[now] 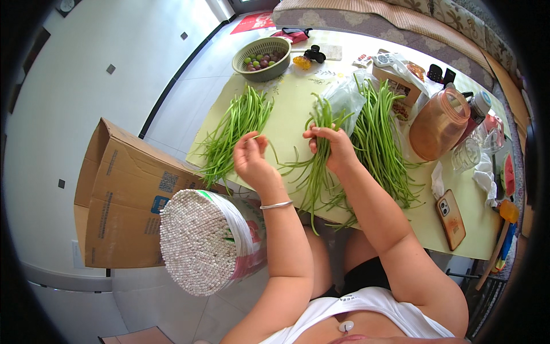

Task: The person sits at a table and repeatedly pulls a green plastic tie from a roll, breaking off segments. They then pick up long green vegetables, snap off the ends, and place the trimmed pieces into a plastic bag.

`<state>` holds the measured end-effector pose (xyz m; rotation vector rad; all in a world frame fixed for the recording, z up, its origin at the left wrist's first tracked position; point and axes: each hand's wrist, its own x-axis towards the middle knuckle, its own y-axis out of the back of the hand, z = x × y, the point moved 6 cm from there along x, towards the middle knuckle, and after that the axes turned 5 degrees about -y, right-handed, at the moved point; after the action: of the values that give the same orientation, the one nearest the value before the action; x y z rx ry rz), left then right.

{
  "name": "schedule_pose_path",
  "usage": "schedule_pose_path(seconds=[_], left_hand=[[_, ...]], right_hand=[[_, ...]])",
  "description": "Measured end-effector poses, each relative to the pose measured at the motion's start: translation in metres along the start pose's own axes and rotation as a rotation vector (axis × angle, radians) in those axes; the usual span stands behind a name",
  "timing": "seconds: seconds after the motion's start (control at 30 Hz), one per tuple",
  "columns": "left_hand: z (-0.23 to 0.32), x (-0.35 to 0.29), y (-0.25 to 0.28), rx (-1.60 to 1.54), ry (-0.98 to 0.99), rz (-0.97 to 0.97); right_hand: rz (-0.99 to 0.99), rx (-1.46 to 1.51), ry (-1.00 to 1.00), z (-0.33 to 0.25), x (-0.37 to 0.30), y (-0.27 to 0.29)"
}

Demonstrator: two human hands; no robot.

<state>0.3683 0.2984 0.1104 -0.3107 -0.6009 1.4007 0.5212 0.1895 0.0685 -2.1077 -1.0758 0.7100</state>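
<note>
My right hand (335, 146) is closed around a bunch of long thin green stems (323, 117), probably garlic scapes. Their upper ends stick up above my fingers and the lower ends trail down over the table edge. My left hand (252, 160) is raised a little to the left of the bunch, fingers pinched together; what they hold, if anything, is too small to name. Beyond my left hand a pile of the same stems (240, 123) lies on the table. A larger pile (378, 137) spreads just right of my right hand, partly behind my forearm.
A colander of grapes (260, 60) stands at the far left of the table (289, 109). Rightward are a clear plastic bag (344, 94), an amber jug (438, 126), a glass cup (467, 155) and a phone (451, 219). Beside my left arm sit a bag of thin white rods (197, 243) and a cardboard box (129, 200).
</note>
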Motion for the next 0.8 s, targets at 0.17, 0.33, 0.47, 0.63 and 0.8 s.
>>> schedule_pose_path(seconds=[0.17, 0.33, 0.47, 0.63, 0.8], left_hand=[[0.026, 0.007, 0.034, 0.112, -0.138, 0.297], [0.01, 0.023, 0.066, 0.287, -0.214, 0.356], [-0.004, 0.029, 0.045, 1.335, -0.34, -0.078], [-0.027, 0.029, 0.055, 1.705, 0.001, -0.271], [-0.035, 0.022, 0.043, 1.707, -0.023, -0.353]], right_hand=[[0.105, 0.189, 0.105, -0.013, -0.004, 0.006], [-0.009, 0.28, 0.0, -0.01, -0.002, 0.006], [-0.12, 0.22, -0.1, -0.003, 0.0, 0.0], [-0.103, 0.146, -0.154, 0.003, 0.0, -0.001], [-0.022, 0.127, -0.183, 0.012, 0.002, 0.004]])
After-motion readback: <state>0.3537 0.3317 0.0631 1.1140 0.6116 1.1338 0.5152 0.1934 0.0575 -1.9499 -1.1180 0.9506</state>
